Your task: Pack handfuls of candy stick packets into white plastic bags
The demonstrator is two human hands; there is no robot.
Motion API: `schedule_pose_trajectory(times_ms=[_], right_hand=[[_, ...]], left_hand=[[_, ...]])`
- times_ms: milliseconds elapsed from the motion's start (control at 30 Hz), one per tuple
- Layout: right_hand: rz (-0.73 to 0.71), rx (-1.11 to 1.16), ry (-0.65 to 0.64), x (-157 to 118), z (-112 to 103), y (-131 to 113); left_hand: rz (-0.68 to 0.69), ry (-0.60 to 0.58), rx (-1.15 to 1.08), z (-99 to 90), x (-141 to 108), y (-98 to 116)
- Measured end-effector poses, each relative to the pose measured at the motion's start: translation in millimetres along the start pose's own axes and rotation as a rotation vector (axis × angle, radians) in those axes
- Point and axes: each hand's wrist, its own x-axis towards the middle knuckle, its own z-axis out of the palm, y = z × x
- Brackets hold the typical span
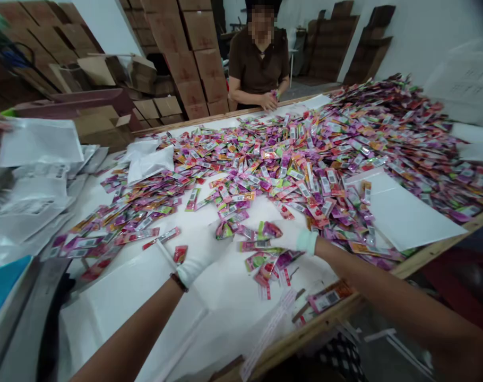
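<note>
Holding a small bunch of sachets, the gloved right hand is on the near side of the great colourful heap, its grip apparently closed around them! Facing it, also nearside of the heap, the gloved left hand is up against another sachet; pinching or merely touching, I cannot tell. A loose cluster lies nearer than the heap on the wood-edged table. And the handling? These look light, soft and glossy, likely to skid over one another, and a hard squeeze might burst one. Best hold, I'd say: the flat ends, pinched gently between thumb and fingers. Beyond the heap, a co-worker has both hands together, while a white bag lies against the heap's near right side!
</note>
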Motion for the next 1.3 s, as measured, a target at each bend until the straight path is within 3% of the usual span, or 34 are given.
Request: schedule_pose_trajectory(times_ms=[100,200,367,467,567,700,767,867,967,1100,1200,1300], right_hand=[[0.017,0.094,0.106,3,-26,6],[0.011,0.079,0.004,13,-41,-2],[-0.025,-0.214,-0.225,21,-17,-21],[0.011,-0.203,-0.204,18,-12,-8],[0.009,-0.096,-0.081,5,-27,13],[-0.207,0.014,0.023,-23,-44,23],[-0.327,-0.029,-0.019,-34,-37,15],[-0.442,-0.174,-0.079,-37,-9,-8],[-0.381,-0.327,-0.132,-26,20,-32],[-0.347,-0.394,-0.157,-11,27,-44],[-0.437,-0.262,-0.115,-11,5,-31],[-0.415,-0.113,-0.125,-23,-21,-5]], left_hand=[[0.087,-0.098,-0.021,-2.1,-9,9],[0.202,-0.260,0.133,7.6,-15,28],[0.183,-0.348,0.657,39.5,-15,37],[0.213,-0.295,0.568,36.5,-14,24],[0.223,-0.216,0.466,15.4,-13,16],[0.174,-0.170,0.439,3.2,-2,21],[0.188,-0.190,0.479,14.4,11,25],[0.230,-0.334,0.631,41.9,36,28],[0.229,-0.393,0.729,57.9,54,28],[0.215,-0.345,0.744,41.7,48,23],[0.186,-0.265,0.544,15.9,25,14],[0.117,-0.144,0.375,2.5,-2,10]])
